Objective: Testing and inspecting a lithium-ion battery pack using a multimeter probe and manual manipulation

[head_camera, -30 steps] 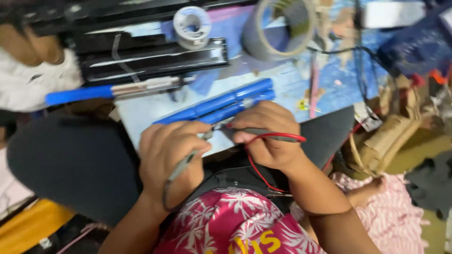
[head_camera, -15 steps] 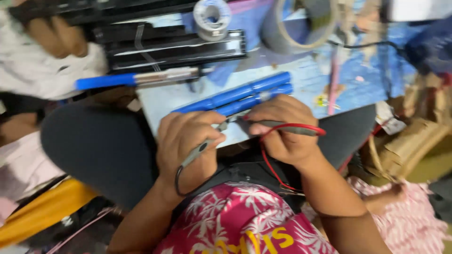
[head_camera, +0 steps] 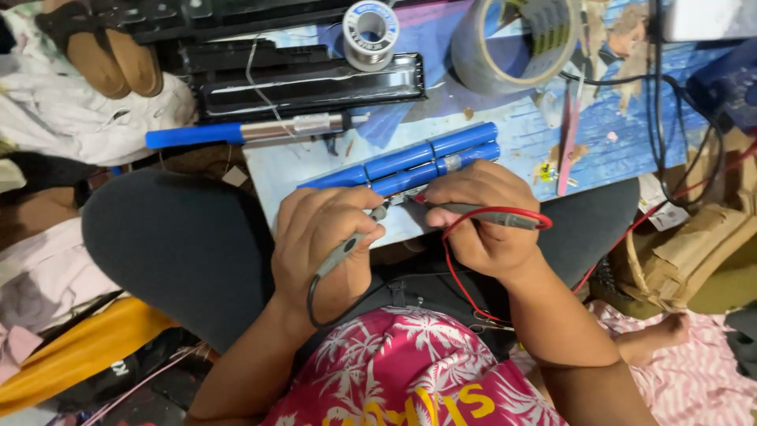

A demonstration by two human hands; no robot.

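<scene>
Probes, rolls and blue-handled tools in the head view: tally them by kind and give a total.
Test probes, one in the left hand and one in the right hand: 2 (black-lead probe, red-lead probe)
Rolls: 2 (solder spool, tape roll)
Blue-handled tool: 1
Total: 5

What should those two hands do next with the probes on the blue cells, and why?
Probably hold both tips steady on the metal between the cells. The left hand pinches a grey probe with a black lead, the right hand a probe with a red lead, and both tips meet at the near end of the blue cell pack. No meter shows, so this is a guess.
</scene>
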